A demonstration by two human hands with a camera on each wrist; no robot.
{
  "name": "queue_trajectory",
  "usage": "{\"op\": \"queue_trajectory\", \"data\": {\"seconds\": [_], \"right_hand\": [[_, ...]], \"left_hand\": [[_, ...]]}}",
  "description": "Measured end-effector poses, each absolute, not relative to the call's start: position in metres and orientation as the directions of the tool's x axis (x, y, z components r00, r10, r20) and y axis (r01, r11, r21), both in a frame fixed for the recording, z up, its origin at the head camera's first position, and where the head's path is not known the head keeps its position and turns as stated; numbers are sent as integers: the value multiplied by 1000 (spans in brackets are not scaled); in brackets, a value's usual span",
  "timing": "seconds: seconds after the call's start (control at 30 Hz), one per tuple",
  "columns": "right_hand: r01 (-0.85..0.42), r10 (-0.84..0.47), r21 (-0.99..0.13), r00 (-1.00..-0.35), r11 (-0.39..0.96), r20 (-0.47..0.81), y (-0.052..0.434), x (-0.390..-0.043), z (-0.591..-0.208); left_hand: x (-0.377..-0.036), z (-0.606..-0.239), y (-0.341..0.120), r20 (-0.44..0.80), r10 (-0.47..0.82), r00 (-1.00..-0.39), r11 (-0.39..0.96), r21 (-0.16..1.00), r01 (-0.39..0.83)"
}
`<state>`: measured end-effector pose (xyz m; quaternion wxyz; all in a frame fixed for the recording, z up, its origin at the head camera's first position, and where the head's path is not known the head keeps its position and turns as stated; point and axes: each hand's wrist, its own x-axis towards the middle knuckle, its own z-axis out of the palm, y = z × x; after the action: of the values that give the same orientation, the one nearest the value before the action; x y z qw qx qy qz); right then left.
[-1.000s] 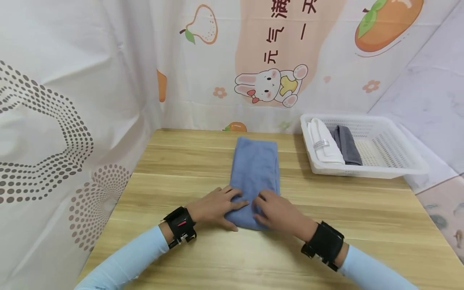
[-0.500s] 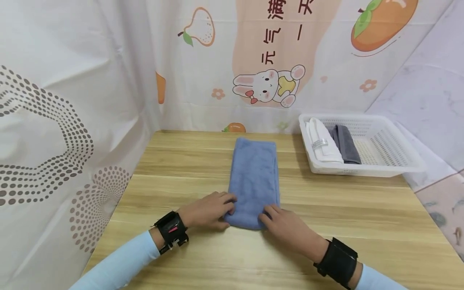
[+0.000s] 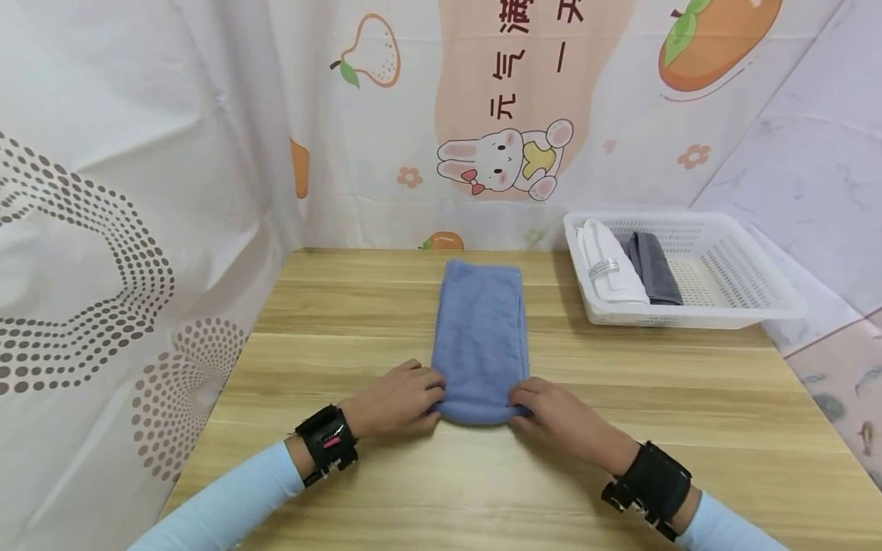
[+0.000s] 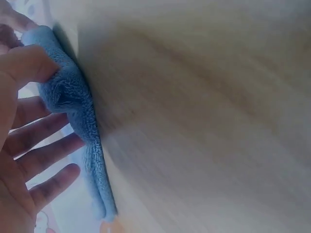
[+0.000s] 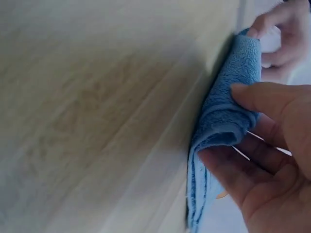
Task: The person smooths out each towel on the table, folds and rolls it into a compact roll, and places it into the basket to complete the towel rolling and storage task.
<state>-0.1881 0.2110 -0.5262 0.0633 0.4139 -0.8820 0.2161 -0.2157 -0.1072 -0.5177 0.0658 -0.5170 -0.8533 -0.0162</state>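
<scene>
A blue towel (image 3: 479, 337), folded into a long strip, lies on the wooden table, its near end turned over into a thick rounded roll. My left hand (image 3: 401, 399) pinches the left corner of that roll. In the left wrist view the thumb presses the terry cloth (image 4: 68, 87) from the near side, with the fingers spread behind it. At the right corner my right hand (image 3: 561, 417) pinches the roll between thumb and fingers. The right wrist view shows the towel's rolled end (image 5: 228, 116) with an open loop at its side and flat layers beyond.
A white plastic basket (image 3: 696, 315) stands at the back right of the table (image 3: 331, 306). Inside it lie a rolled white towel (image 3: 609, 264) and a rolled grey towel (image 3: 654, 268). A printed curtain (image 3: 372, 138) hangs along the back and left.
Both hands have gone from lying over the towel's near end to pinching its two corners. The near edge has turned up into a roll and shifted slightly away from me.
</scene>
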Motion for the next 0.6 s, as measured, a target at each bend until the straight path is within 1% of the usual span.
{"op": "queue_trajectory", "data": {"seconds": [0.1,0.2,0.27,0.33,0.4,0.47,0.53,0.6], "right_hand": [[-648,-629,-476,-744,595,227,216,-193,-527],[-477,-548,-648,-829,594,107,222,-198,-527],[-349,-508,-746,-861,567,17,225,-201,-527],[-231,-469,-809,-881,540,-62,226,-203,-527],[-160,-449,-844,-887,512,-105,227,-204,-527],[-139,-432,-848,-895,511,-113,225,-205,-527],[-173,-425,-828,-901,533,-85,224,-205,-528],[-232,-426,-791,-904,566,-39,222,-206,-528]], "left_hand": [[-217,-518,-106,162,868,-470,477,-6,879],[-220,-521,-104,187,842,-506,498,90,862],[-222,-523,-103,204,820,-535,503,187,844],[-225,-524,-102,225,803,-552,496,262,828],[-227,-526,-102,242,789,-565,485,319,814],[-230,-527,-103,257,773,-580,483,353,801],[-234,-528,-105,276,756,-593,495,352,795],[-240,-532,-108,289,744,-603,504,351,789]]}}
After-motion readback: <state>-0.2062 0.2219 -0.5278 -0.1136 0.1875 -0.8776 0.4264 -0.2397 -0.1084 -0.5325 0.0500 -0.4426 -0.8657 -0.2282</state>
